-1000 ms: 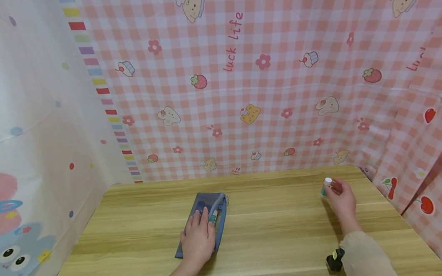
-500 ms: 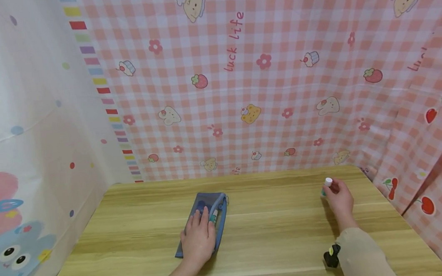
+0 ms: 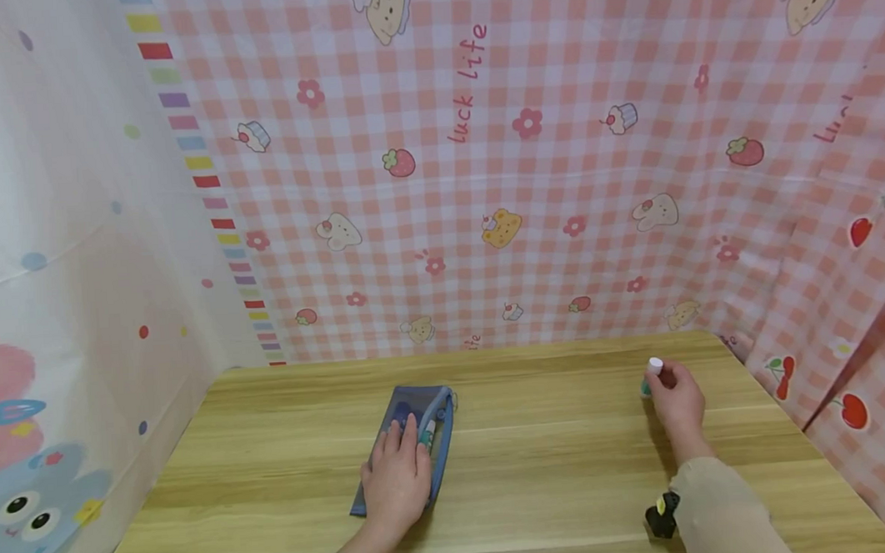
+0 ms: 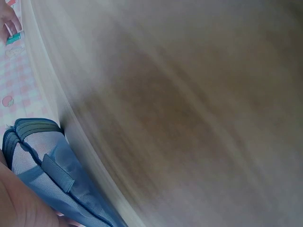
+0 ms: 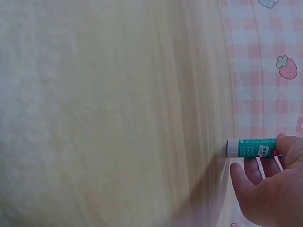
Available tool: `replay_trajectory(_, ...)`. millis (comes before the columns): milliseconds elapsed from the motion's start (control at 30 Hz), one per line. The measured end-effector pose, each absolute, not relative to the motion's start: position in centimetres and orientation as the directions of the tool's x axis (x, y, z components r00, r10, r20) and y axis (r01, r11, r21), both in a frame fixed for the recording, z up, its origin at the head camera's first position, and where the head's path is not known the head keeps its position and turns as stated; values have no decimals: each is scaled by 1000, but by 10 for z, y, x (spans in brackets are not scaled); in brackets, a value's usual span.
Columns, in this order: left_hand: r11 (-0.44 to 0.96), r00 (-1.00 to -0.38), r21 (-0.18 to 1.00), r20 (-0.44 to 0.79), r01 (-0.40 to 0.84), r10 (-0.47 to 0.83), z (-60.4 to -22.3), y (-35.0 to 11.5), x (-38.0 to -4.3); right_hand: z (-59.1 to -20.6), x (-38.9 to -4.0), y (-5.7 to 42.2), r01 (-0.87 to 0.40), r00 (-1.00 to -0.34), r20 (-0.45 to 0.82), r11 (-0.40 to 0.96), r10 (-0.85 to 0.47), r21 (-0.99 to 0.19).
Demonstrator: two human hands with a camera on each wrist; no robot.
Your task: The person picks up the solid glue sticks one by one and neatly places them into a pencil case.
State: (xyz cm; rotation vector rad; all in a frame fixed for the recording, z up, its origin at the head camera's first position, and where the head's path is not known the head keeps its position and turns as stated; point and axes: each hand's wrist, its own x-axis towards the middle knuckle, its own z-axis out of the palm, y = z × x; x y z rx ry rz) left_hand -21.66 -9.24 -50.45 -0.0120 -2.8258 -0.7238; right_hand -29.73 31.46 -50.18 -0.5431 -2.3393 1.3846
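A glue stick (image 5: 253, 148) with a green label and white ends stands upright at the right of the table. My right hand (image 3: 679, 398) pinches it near its white cap, between thumb and fingers; its lower end is right at the tabletop in the right wrist view. On the left, a blue mesh pencil case (image 3: 443, 460) lies flat with its zipper side to the right. My left hand (image 3: 398, 479) rests on top of it with fingers extended. A dark blue item and a white-and-green one show through the mesh; the hand hides the rest.
The wood-grain table (image 3: 543, 472) ends at a pink checked cloth (image 3: 527, 172) behind it. A white patterned cloth (image 3: 103, 244) hangs on the left. A black wrist camera (image 3: 661, 515) sits at the right sleeve.
My right hand, with the glue stick, has shifted slightly left, and more of the glue stick's body is now hidden by the thumb. My left hand and the pencil case have stayed put.
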Motion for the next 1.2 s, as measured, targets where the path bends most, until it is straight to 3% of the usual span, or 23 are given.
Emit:
replay_trajectory(333, 879, -977, 473, 206, 56, -49, -503, -92, -216, -506, -293, 301, 64, -862, 165, 425, 480, -903)
replay_trajectory(667, 881, -976, 468, 212, 59, -47, -504, -92, -215, -500, -289, 280, 41, -896, 134, 381, 423, -924)
replay_trajectory(967, 880, -974, 470, 222, 69, -43, -503, -92, -215, -491, -289, 256, 22, -932, 61, 224, 356, -974)
replay_trajectory(1200, 881, -975, 468, 217, 65, -43, -502, -92, -215, -487, -289, 239, 7, -949, 52, 187, 310, -982)
